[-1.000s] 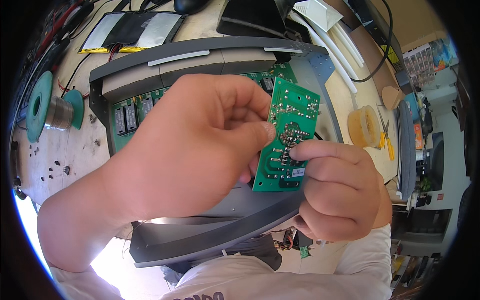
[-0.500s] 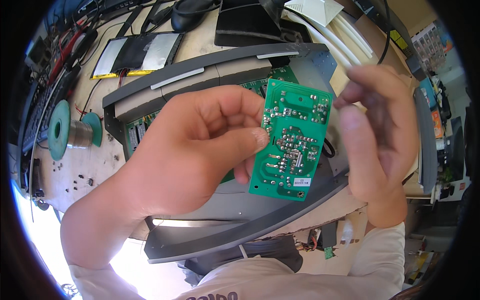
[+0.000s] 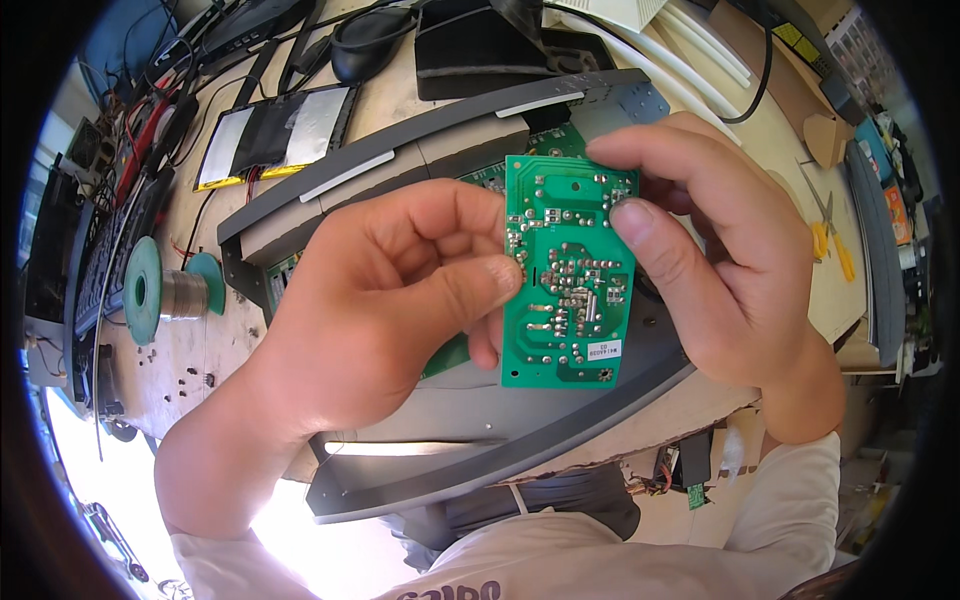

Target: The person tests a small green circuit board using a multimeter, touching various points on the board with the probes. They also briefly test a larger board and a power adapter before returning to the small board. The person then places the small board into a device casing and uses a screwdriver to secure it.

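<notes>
A green circuit board is held upright in front of me, its soldered side facing me and a small white label near its lower right corner. My left hand grips its left edge, thumb on the face and fingers behind. At the upper right corner, my right hand has its thumb on the face and its index finger at the top edge; its other fingertips are hidden. Beneath both hands lies a dark grey metal housing, with another green board partly visible inside it.
A solder spool stands on the left, with small loose parts nearby. A silver-and-black battery pack lies behind the housing. Yellow-handled scissors rest on the right. Cables and a black mouse are at the back.
My right hand has moved left and taken hold of the circuit board's upper right corner. The board has turned slightly more upright. My left hand keeps its grip.
</notes>
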Tool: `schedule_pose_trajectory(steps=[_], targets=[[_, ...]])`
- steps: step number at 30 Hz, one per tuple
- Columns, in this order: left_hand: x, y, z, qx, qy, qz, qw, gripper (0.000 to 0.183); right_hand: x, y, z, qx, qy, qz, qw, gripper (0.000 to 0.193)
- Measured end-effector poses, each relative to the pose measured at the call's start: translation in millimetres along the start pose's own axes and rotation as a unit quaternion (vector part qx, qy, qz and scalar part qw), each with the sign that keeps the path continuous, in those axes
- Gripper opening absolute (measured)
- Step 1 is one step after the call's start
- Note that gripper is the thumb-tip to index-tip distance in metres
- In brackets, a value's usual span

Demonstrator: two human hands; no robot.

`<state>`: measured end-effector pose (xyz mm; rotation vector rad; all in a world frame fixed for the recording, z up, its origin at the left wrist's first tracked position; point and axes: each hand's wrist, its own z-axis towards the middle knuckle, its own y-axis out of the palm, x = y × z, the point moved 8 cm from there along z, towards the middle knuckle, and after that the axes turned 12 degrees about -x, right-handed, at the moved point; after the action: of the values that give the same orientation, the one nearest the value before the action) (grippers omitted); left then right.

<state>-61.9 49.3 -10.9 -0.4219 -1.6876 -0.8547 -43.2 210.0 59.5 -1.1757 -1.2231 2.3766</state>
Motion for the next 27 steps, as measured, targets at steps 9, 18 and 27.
schedule_pose_trajectory(steps=[9, 18, 27], targets=[[0.0, 0.2, -0.4, 0.006, 0.01, 0.001, 1.0, 0.022, 1.5, 2.1, 1.2, -0.003, 0.003, -0.016, 1.0, 0.024], [-2.2, -2.9, -1.3, 0.008, -0.005, -0.008, 1.0, 0.023, 8.1, 6.4, 2.3, -0.012, 0.034, 0.004, 0.999, 0.024], [-1.7, -3.0, -0.7, 0.003, -0.021, -0.027, 0.999, 0.025, 7.5, 7.3, 3.9, -0.014, 0.02, -0.017, 1.0, 0.024]])
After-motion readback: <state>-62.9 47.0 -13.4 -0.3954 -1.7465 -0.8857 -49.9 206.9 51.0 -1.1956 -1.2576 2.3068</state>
